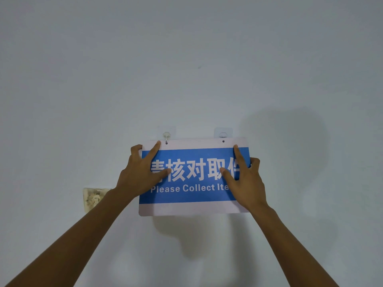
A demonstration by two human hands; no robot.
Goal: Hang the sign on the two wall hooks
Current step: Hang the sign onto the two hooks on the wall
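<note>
The blue-and-white sign (193, 177) is being held flat against the pale wall (186, 59), its top edge sitting just under the two clear adhesive hooks. The left hook (166, 135) is showing its metal prong reaching down to the sign's left hole (166, 143); it looks engaged or very nearly so, though that is hard to confirm. The right hook (223, 134) is sitting just above the sign's right hole (223, 141), and the prong is not visible through that hole, so the right side is probably not yet caught.

The main risk is that the right hole is missing its prong: if the sign is let go now, it may swing down around the left hook or drop altogether. Pushing upward too hard is another danger, since the stick-on pads could peel from the wall. The sign also looks thin, so uneven pressure could bow it and lift the left hole off its prong.

The left hand (141, 172) is lying spread across the sign's left end, forefinger stretched up toward the left hole, thumb pressing on the printed characters, other fingers curling around the left edge. The right hand (244, 179) is spread likewise over the sign's right end, forefinger pointing up below the right hole, fingers wrapping the right edge. A stained wall plate (94, 198) is sitting left of the sign, below the left wrist.
</note>
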